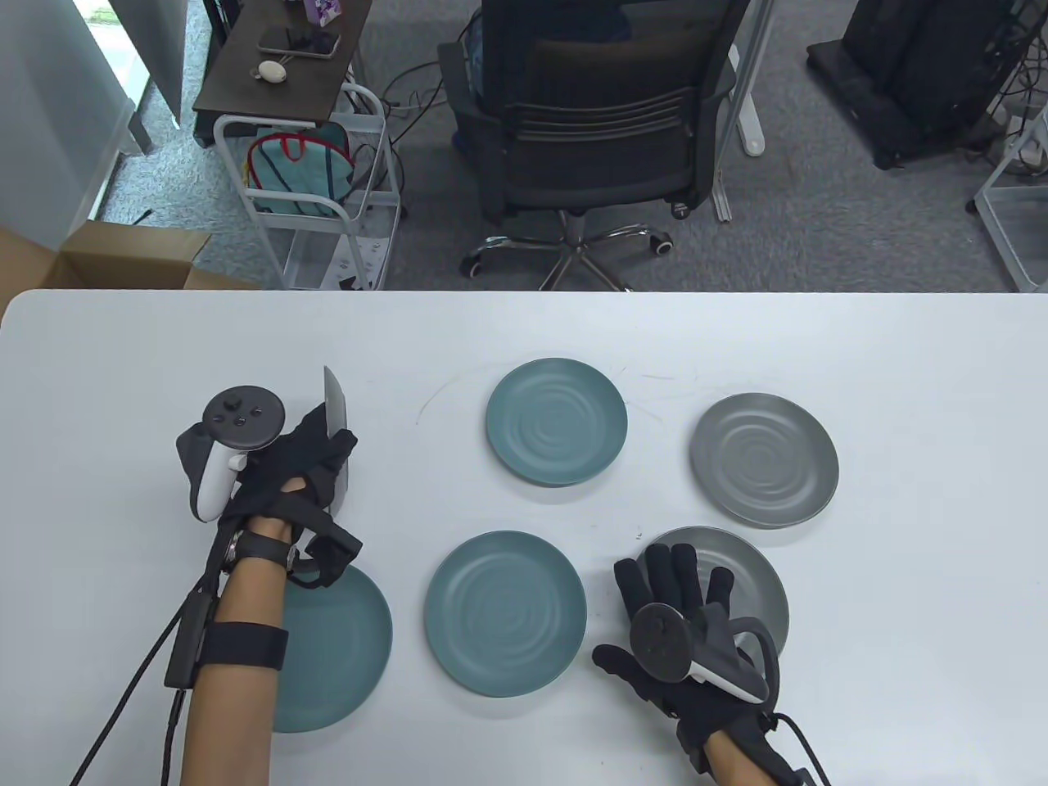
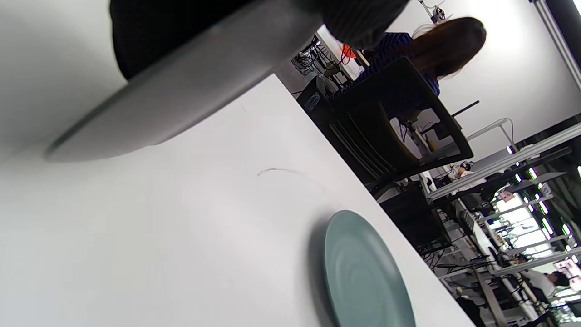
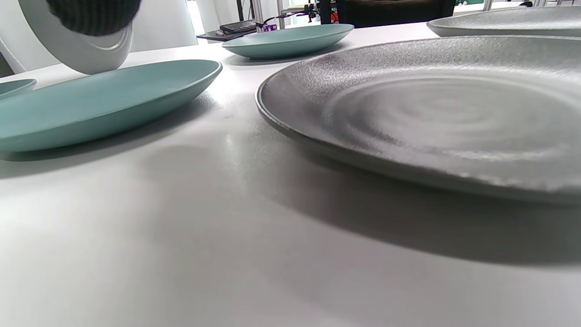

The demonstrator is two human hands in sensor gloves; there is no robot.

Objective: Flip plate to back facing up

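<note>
My left hand [image 1: 323, 463] grips a light grey plate [image 1: 335, 399] and holds it upright on its edge at the table's left. In the left wrist view the plate [image 2: 190, 86] tilts just above the table. In the right wrist view its underside [image 3: 77, 52] faces the camera. My right hand [image 1: 671, 585] is open with fingers spread, lying over the left edge of a dark grey plate [image 1: 741, 573], which lies face up; this plate fills the right wrist view [image 3: 431, 113].
Face up on the white table [image 1: 901, 352] lie a teal plate [image 1: 557, 422] at the back, a grey plate [image 1: 764, 458] at the right, a teal plate [image 1: 505, 612] in front, and a teal plate [image 1: 344, 647] partly under my left forearm. An office chair [image 1: 606, 123] stands behind.
</note>
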